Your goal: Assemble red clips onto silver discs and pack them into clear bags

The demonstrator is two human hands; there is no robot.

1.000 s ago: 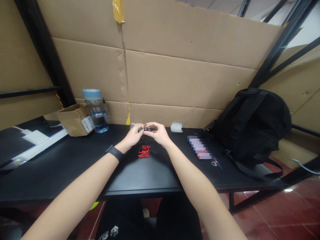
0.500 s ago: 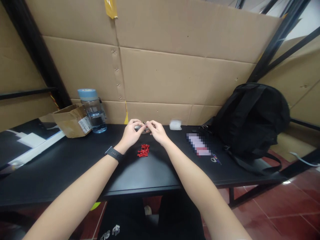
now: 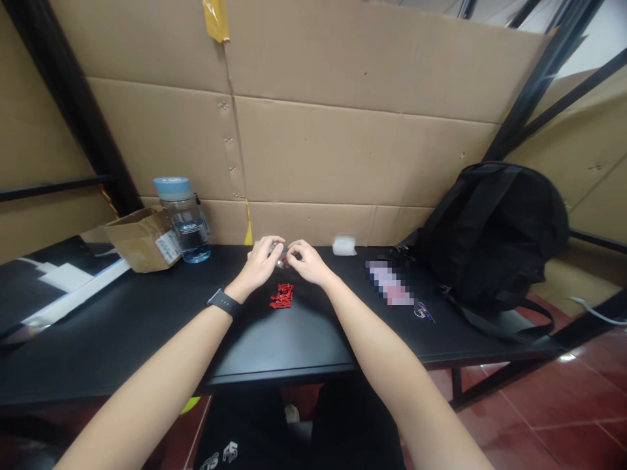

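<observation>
My left hand (image 3: 260,262), with a dark watch on its wrist, has its fingers closed round something small and greyish, mostly hidden. Close on its right, my right hand (image 3: 307,262) is pinched at the same spot, where a bit of reddish colour shows by the fingertips. What exactly they hold is too small to make out. Both hands are above the far middle part of the black table (image 3: 289,346). A small pile of red pieces (image 3: 283,296) lies on the table just below them, touched by neither hand.
Left of the hands stand a blue-lidded bottle (image 3: 183,222) and an open cardboard box (image 3: 143,241). A small white block (image 3: 344,245) lies at the back. On the right are a blurred flat item (image 3: 390,282), a keyring (image 3: 422,311) and a black backpack (image 3: 494,241). Cardboard walls the back.
Both hands have turned slightly and their fingers have shifted. More of the greyish object shows between them, a little lower than before. The red pile stays put.
</observation>
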